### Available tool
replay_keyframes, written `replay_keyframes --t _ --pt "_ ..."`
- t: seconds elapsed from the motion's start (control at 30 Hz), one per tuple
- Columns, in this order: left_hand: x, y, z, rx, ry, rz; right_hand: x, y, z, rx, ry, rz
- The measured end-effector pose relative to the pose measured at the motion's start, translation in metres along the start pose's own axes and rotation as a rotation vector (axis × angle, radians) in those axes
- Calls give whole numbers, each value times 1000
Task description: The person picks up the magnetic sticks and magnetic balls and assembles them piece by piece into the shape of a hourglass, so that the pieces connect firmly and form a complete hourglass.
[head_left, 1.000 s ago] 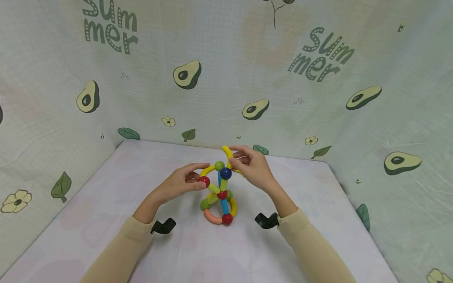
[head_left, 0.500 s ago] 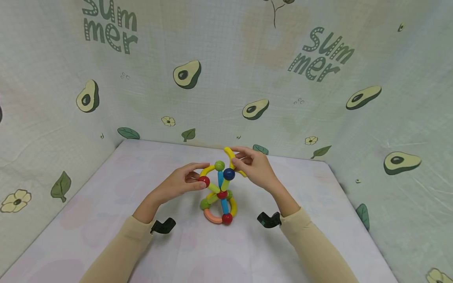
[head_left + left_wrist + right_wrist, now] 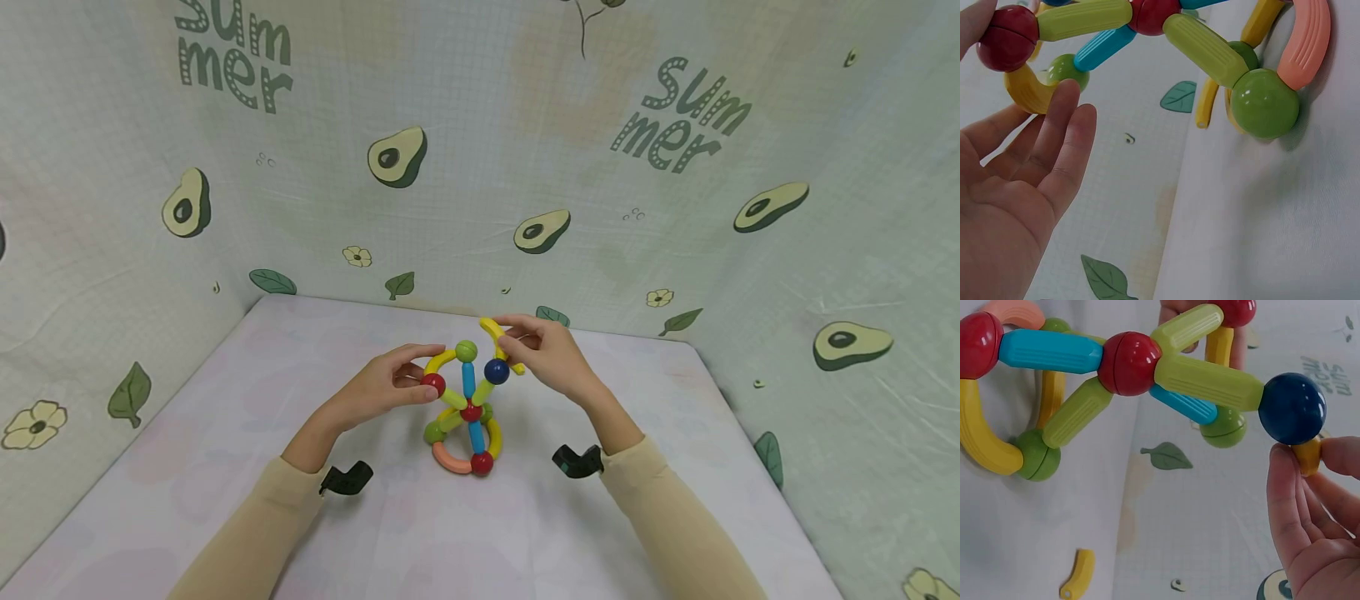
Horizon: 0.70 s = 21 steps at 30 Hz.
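Observation:
A toy model of magnetic sticks and balls stands on the table, its ring of curved sticks below and a central red ball (image 3: 471,411) above. My left hand (image 3: 386,382) holds its upper left: the thumb is on a red ball (image 3: 1007,39), the fingers about a yellow curved stick (image 3: 1027,94). That stick runs to a light green ball (image 3: 466,352) on top of a blue stick (image 3: 468,380). My right hand (image 3: 551,354) pinches another yellow curved stick (image 3: 492,327), which meets the dark blue ball (image 3: 1292,409). A lime stick (image 3: 1210,382) links this ball to the centre.
A loose yellow curved stick (image 3: 1077,575) lies on the table behind the model. Printed cloth (image 3: 465,100) rises behind and at both sides of the pale table (image 3: 420,542). A black wrist mount (image 3: 347,478) sits below the left sleeve, another (image 3: 577,461) at the right.
My right hand has shifted right and slightly down with the yellow curved stick, which leans further left. The dark blue ball and its lime stick have swung right, uncovering the blue stick. My left hand stays put.

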<state>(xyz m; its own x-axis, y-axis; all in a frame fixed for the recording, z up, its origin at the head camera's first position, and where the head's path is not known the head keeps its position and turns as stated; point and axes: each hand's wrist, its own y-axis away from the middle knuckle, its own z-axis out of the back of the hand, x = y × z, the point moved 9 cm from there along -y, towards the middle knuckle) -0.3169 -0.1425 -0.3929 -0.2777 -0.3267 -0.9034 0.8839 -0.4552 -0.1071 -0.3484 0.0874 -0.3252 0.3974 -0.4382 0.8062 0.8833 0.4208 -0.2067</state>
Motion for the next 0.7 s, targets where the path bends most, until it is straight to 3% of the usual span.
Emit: replay_keyframes --t 0.7 --pt "-7 0 -2 11 -7 -33 -20 0 2 135 10 -115"
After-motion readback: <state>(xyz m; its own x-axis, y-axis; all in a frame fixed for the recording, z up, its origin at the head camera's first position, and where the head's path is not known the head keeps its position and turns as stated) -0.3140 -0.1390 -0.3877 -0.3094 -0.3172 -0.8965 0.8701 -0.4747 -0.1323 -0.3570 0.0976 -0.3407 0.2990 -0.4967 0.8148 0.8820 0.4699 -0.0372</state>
